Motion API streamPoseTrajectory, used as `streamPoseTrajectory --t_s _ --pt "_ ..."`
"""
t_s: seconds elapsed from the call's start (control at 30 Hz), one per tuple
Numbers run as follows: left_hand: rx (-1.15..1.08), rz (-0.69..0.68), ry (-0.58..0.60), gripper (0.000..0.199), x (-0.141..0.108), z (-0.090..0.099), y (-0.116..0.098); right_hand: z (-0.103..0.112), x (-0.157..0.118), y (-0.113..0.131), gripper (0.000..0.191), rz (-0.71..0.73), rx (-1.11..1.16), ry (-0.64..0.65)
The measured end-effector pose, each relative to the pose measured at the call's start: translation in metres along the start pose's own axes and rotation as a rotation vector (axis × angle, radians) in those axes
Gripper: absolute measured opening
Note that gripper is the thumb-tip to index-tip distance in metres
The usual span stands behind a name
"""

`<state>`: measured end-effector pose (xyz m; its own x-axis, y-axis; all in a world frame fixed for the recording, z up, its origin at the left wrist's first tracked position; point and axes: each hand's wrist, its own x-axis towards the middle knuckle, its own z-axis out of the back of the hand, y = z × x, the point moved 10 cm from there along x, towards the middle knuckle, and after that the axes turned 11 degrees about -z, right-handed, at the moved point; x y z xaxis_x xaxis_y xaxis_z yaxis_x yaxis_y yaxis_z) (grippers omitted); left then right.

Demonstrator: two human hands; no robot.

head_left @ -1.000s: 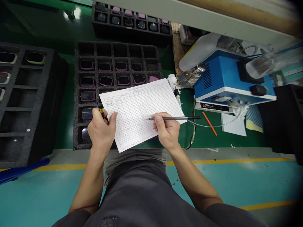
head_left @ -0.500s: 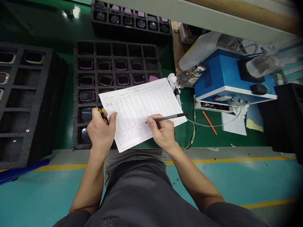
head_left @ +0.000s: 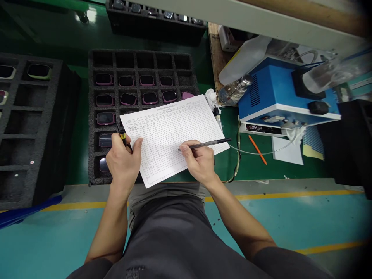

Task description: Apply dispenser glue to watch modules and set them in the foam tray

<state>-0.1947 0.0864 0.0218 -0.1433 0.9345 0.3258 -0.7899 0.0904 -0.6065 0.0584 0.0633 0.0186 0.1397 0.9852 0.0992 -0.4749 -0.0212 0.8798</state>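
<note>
A printed paper form (head_left: 174, 135) with a ruled grid and a few handwritten entries lies tilted over the front of a foam tray (head_left: 90, 151). My right hand (head_left: 200, 161) grips a dark pen (head_left: 206, 143), its tip at the lower middle of the sheet. At the form's left edge, my left hand (head_left: 123, 161) is closed around a slim black tool with a yellow band (head_left: 123, 136); its thumb rests on the paper. Smartwatch-like pieces (head_left: 105, 118) with purple frames sit in the tray's compartments, and the sheet hides some of the tray.
Another foam tray (head_left: 54, 128) stands at left, and a third (head_left: 157, 29) at the back. On the right are a blue machine (head_left: 270, 85), a glass bottle (head_left: 234, 91), a white plastic bottle (head_left: 244, 60), an orange stick (head_left: 257, 150) and a cable (head_left: 238, 155). A shelf beam (head_left: 261, 27) crosses above.
The view has shifted slightly, so the back tray shows less. Both hands, the pen and the form keep nearly the same places.
</note>
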Motion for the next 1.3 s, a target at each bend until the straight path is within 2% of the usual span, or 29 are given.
streamPoseTrajectory --t_s 0.53,0.8,1.0,1.3 --pt "-0.006 0.018 0.015 0.036 0.0 -0.001 0.0 0.0 -0.001 0.006 0.022 0.042 -0.016 -0.012" --pt "0.003 0.025 0.022 0.035 0.001 0.0 -0.001 -0.001 0.0 0.007 0.029 0.02 -0.054 -0.003" --pt "0.013 0.032 0.028 0.035 0.001 0.0 -0.001 0.001 -0.002 0.011 0.023 0.068 -0.078 -0.033" --pt "0.013 0.025 0.015 0.037 0.001 0.0 0.0 0.005 -0.002 -0.002 0.023 -0.006 0.013 -0.053"
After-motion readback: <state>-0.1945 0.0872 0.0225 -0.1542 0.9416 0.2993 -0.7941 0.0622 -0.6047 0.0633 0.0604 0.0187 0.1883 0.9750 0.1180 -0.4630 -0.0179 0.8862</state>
